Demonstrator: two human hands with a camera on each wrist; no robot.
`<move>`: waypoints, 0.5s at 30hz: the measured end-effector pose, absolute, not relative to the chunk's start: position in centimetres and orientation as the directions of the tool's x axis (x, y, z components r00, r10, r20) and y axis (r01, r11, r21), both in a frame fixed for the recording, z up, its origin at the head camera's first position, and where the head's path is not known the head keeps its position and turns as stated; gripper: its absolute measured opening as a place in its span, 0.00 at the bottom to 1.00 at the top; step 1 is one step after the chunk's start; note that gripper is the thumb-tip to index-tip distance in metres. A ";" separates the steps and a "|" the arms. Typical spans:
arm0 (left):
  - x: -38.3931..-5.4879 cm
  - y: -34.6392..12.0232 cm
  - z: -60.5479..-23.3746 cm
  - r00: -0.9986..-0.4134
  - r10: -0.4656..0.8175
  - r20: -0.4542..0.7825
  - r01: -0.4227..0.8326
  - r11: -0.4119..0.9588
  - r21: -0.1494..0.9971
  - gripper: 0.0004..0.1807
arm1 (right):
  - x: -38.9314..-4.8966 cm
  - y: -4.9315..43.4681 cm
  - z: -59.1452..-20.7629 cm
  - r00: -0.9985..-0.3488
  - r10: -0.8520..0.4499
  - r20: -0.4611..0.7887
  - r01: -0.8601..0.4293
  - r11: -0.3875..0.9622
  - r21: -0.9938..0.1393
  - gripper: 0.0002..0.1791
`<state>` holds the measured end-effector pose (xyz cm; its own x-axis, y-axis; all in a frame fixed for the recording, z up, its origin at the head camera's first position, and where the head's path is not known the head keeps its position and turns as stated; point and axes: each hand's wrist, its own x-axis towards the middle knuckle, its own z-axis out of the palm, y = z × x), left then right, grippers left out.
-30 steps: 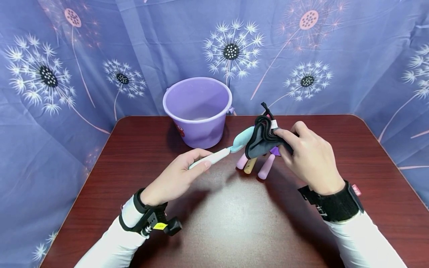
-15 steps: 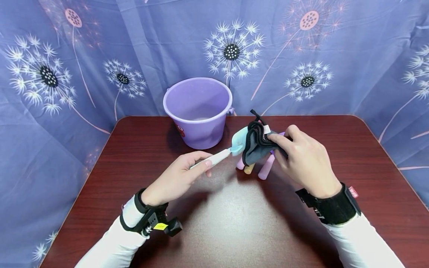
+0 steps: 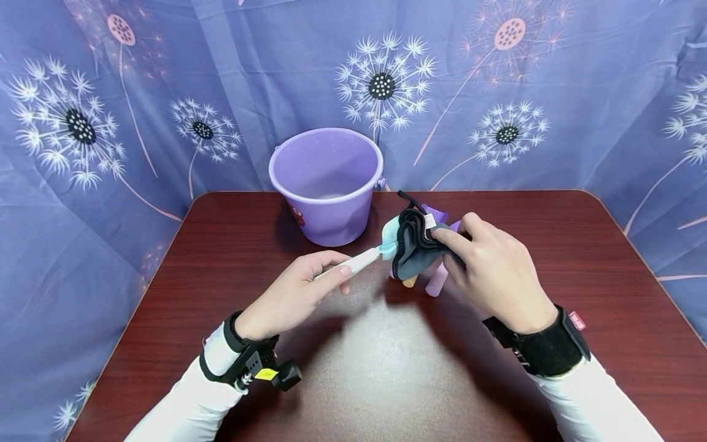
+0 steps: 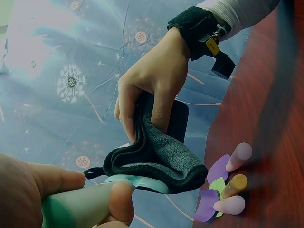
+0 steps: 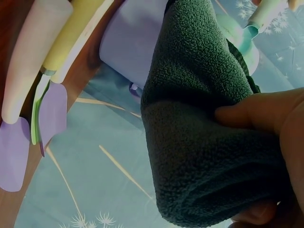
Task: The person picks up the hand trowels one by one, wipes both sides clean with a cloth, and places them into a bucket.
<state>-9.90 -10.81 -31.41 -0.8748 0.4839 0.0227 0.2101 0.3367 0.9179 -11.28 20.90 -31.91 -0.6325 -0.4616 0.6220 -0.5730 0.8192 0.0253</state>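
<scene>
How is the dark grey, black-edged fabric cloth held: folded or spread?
Folded. The dark grey, black-edged cloth shows several layered edges bunched together, pinched by the right hand.

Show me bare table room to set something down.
Bare: the table between the sleeves, its right side beyond the right hand, and left of the purple bucket. Crowded: right of the bucket, where the gray cloth hangs over the tools.

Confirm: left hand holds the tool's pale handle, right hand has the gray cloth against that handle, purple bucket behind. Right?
No: the gray cloth is at the light-blue blade, not the pale handle; see the head view. The rest holds: left hand gripping the handle, right hand holding the cloth, purple bucket behind.
</scene>
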 end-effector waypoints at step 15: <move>-9.9 -10.7 -31.5 -0.881 0.472 0.029 0.221 0.357 0.908 0.14 | -11.1 20.5 -31.9 -0.611 -0.497 0.616 -0.595 0.802 0.057 0.19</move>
